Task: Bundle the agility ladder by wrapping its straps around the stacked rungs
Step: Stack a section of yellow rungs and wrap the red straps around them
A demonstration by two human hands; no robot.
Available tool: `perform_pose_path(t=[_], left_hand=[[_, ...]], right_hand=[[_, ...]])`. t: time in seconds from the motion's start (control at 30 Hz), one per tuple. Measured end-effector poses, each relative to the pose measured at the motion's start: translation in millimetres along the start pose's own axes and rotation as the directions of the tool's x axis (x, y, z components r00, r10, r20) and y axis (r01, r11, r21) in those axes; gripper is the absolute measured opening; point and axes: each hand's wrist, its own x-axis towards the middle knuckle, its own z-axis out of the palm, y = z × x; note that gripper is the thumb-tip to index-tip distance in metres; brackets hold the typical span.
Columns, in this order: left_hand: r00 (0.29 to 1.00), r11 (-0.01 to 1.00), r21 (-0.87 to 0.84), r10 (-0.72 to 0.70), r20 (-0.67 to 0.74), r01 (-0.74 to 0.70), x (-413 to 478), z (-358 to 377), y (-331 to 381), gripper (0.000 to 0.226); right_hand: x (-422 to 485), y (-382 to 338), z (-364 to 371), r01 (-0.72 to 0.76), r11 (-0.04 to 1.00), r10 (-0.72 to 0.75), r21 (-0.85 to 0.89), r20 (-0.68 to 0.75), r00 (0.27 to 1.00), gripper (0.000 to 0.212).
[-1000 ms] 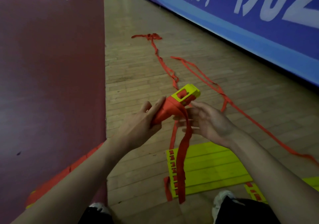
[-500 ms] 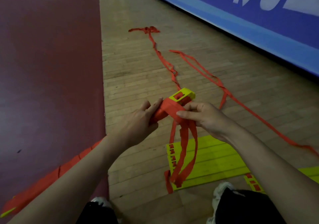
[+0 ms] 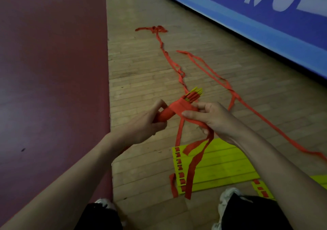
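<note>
A stack of yellow rungs [image 3: 195, 93] wrapped in red strap sits in the air at the centre of the head view. My left hand [image 3: 141, 125] grips the wrapped near end of this bundle [image 3: 166, 115]. My right hand [image 3: 214, 119] holds the red strap [image 3: 192, 121] where it leaves the bundle, fingers curled round it. The loose strap ends [image 3: 192, 167] hang down below my right hand. The rung tips point away from me and show edge-on.
Another set of yellow rungs [image 3: 221, 166] lies flat on the wooden floor by my feet. Long red straps [image 3: 217, 78] trail away across the boards toward a blue banner wall [image 3: 265, 22] on the right. A dark red mat [image 3: 53, 70] covers the left.
The bundle has turned so the rung tips now show edge-on. My right hand has drawn the strap across and down to the right, and the hanging loop has straightened into loose ends.
</note>
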Motion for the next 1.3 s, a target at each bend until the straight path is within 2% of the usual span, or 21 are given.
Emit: perform_pose_path(t=[0.13,0.23,0.33,0.43,0.6,0.73,0.8,0.9,1.0,1.13,1.2,1.3], left_hand=[[0.998,0.984,-0.167,-0.062,0.031,0.066,-0.1,-2.0,5.5,0.019],[0.992,0.949,-0.293,-0.096,0.081,0.116,0.1,-3.5,7.5,0.016],[0.988,0.916,-0.374,-0.118,0.101,0.147,0.3,-3.9,9.1,0.021],[0.986,0.895,-0.416,-0.124,0.112,0.160,1.5,-6.4,10.1,0.020],[0.978,0.859,-0.474,-0.133,0.163,0.195,0.0,-11.6,8.5,0.022],[0.977,0.844,-0.496,-0.137,0.165,0.202,-2.3,-15.1,6.7,0.020],[0.975,0.845,-0.493,-0.136,0.175,0.207,-3.0,-16.2,5.3,0.020],[0.972,0.845,-0.489,-0.139,0.190,0.216,-3.9,-19.5,3.0,0.024],[0.968,0.827,-0.514,-0.132,0.214,0.227,-6.4,-22.7,0.7,0.040],[0.954,0.846,-0.486,-0.080,0.289,0.218,-12.0,-20.7,4.8,0.044],[0.956,0.864,-0.453,-0.099,0.276,0.220,-12.3,-18.9,9.8,0.044],[0.956,0.871,-0.426,-0.146,0.253,0.245,-10.1,-15.9,14.1,0.047]], right_hand=[[-3.3,-4.9,-3.6,-0.010,0.999,0.011,-0.046,0.020,1.000,0.012],[-2.0,-2.5,-2.4,-0.001,0.999,0.002,-0.055,0.004,1.000,0.036],[-0.7,-1.3,0.8,0.012,1.000,-0.012,-0.027,-0.018,1.000,0.031],[-0.6,-0.3,2.1,0.035,0.998,-0.032,0.055,-0.054,0.998,0.032],[0.5,-2.1,6.5,0.100,0.994,-0.095,0.045,-0.093,0.991,0.023],[0.1,1.3,6.3,0.114,0.993,-0.115,-0.016,-0.074,0.991,0.046],[0.7,4.4,6.0,0.108,0.994,-0.108,-0.007,-0.060,0.992,0.048],[1.7,5.4,2.8,0.101,0.995,-0.101,0.002,0.008,0.995,0.038],[2.6,5.9,-1.8,0.074,0.997,-0.073,-0.019,0.077,0.994,0.010],[3.0,11.4,-3.7,0.109,0.992,-0.103,-0.060,0.089,0.991,0.011],[2.6,11.8,-3.6,0.117,0.991,-0.110,-0.060,0.113,0.987,0.001],[6.5,17.7,-7.2,0.144,0.988,-0.134,-0.058,0.145,0.980,0.038]])
